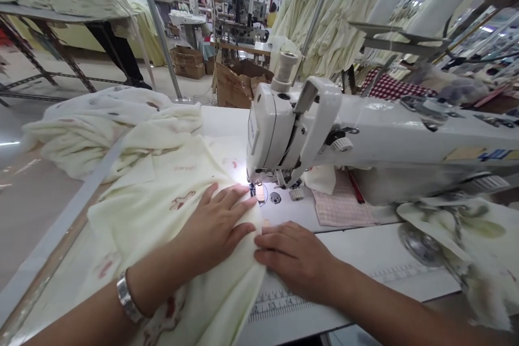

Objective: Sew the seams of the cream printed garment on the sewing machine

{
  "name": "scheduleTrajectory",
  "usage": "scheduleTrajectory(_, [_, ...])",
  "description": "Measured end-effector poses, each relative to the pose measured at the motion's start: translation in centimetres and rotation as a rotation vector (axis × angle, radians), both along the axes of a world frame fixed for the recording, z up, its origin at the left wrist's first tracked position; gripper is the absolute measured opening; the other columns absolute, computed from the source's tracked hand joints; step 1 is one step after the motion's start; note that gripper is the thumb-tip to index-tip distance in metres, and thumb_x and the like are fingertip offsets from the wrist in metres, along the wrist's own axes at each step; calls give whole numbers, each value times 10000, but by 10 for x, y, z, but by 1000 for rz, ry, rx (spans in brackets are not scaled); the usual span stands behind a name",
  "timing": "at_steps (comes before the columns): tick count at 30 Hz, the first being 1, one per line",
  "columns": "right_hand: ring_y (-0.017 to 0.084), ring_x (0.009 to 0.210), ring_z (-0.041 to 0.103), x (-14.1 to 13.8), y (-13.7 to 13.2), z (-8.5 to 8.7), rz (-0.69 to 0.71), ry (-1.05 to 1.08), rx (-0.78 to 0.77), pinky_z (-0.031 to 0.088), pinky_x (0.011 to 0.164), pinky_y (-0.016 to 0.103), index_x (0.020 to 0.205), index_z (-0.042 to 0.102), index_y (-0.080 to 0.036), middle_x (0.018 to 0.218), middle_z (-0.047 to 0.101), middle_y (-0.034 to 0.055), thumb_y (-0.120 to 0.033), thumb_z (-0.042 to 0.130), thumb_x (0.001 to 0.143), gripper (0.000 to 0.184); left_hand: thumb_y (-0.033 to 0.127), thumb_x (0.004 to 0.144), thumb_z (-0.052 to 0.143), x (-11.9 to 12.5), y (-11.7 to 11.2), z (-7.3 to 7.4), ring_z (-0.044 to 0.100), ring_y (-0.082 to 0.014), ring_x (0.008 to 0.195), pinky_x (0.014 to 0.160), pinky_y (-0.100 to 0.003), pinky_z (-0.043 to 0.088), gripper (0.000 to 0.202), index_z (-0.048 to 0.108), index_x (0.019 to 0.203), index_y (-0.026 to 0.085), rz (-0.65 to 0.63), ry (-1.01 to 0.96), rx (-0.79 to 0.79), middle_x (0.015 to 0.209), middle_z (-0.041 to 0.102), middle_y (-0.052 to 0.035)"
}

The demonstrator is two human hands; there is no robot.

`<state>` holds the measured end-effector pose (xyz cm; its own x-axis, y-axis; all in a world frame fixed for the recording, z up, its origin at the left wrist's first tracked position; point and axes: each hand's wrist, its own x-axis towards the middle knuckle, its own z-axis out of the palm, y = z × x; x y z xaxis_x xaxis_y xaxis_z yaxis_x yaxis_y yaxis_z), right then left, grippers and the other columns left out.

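Note:
A pale yellow printed fabric (162, 227) with small reddish animal figures spreads over the left of the sewing table (219, 119). My left hand (221, 216) lies flat on it, fingers spread, the fingertips close to the presser foot (252, 190). At the fabric's right edge, my right hand (295, 257) has its fingers closed on the cloth, just in front of the needle area. The white sewing machine (292, 124) stands over the fabric's edge with its light lit. Whatever lies under my right fingertips is partly hidden.
Bunched fabric (109, 119) is heaped at the back left. Right of the needle lies a pink checked cloth (343, 200); more pale cloth (482, 248) hangs at far right. A ruler scale (284, 303) marks the table's front. Cardboard boxes (239, 84) and a person's leg (117, 54) show behind.

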<state>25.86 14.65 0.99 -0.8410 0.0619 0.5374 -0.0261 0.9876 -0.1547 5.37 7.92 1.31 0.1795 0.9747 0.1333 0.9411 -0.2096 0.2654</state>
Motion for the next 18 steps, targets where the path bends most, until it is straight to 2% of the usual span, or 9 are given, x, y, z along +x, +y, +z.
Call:
scheduleTrajectory(4, [187,1031,575,4,0,7,16,67,-3,455,805,321,922,621,-153,974,704,33,-59,473,854,187,356,952,318,-9,1,-3,430,-238,1224,1052,-532,216,361,477,1265,272,-49,-46,21,1336,475,-71])
scheduleTrajectory(6, [186,1067,563,6,-1,8,22,52,-1,438,853,333,926,619,-143,964,707,32,-42,476,839,196,302,950,335,-12,-1,-2,446,-219,1199,1056,-505,215,313,530,1193,277,-77,-79,70,1300,499,-55])
scheduleTrajectory(9, [180,1060,569,9,-4,6,13,-73,13,414,906,329,899,630,-129,945,704,33,-46,486,841,176,239,932,397,-13,-3,0,482,-188,1131,1068,-470,201,234,591,1058,273,-184,-96,138,1199,555,-31])
scheduleTrajectory(12, [179,1043,574,9,-6,3,12,-138,58,397,932,326,894,640,-123,945,699,36,-58,506,835,160,241,929,428,-12,-3,1,506,-171,1069,1059,-434,230,209,585,1064,266,-293,-86,132,1139,578,-24])
scheduleTrajectory(18, [165,1028,574,-1,7,2,15,-131,115,401,895,301,886,640,-130,924,700,26,-96,500,866,145,274,943,409,-22,11,-1,493,-188,1056,1027,-435,262,220,581,1079,255,-306,-46,121,1165,564,-37])
